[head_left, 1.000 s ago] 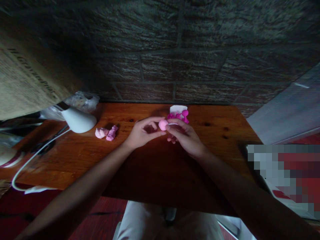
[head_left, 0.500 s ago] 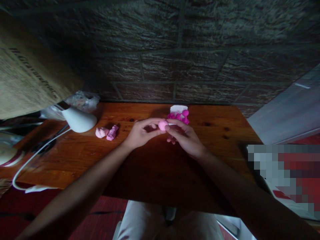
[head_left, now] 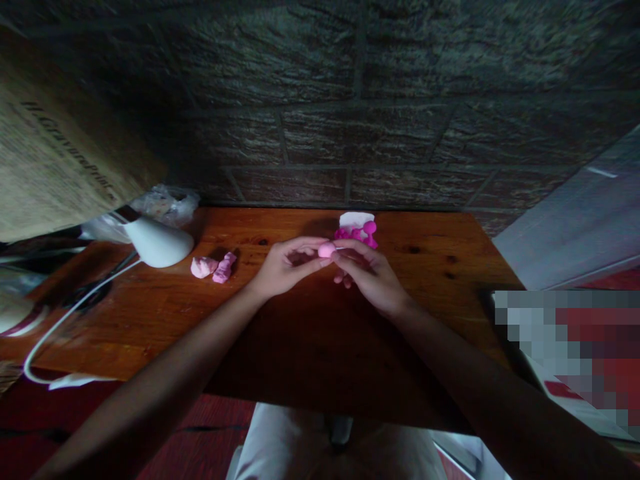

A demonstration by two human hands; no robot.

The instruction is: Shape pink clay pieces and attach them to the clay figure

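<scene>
A small, smooth, light pink lump (head_left: 327, 249), which looks like modelling clay, is pinched between both hands above the table. My left hand (head_left: 287, 265) closes on it from the left with thumb and fingertips. From the right, my right hand (head_left: 369, 270) grips it between thumb and forefinger, its other fingers curled below. Just behind the hands lie bright magenta pieces (head_left: 370, 230), one of them round, in front of a white piece (head_left: 357, 219). Two crumpled pink clumps, a paler one (head_left: 203, 267) and a longer one (head_left: 225, 267), rest on the table to the left.
The wooden table (head_left: 425, 280) meets a dark stone-block wall (head_left: 310, 133). A white lamp base (head_left: 161, 240) with a cable stands at left, beneath a printed paper shade (head_left: 60, 147). Clear plastic wrapping (head_left: 173, 203) lies behind it. A pixelated area covers the right side.
The pink lump has turned slightly in my fingers and shows a little less of its face. Both hands stay in nearly the same place.
</scene>
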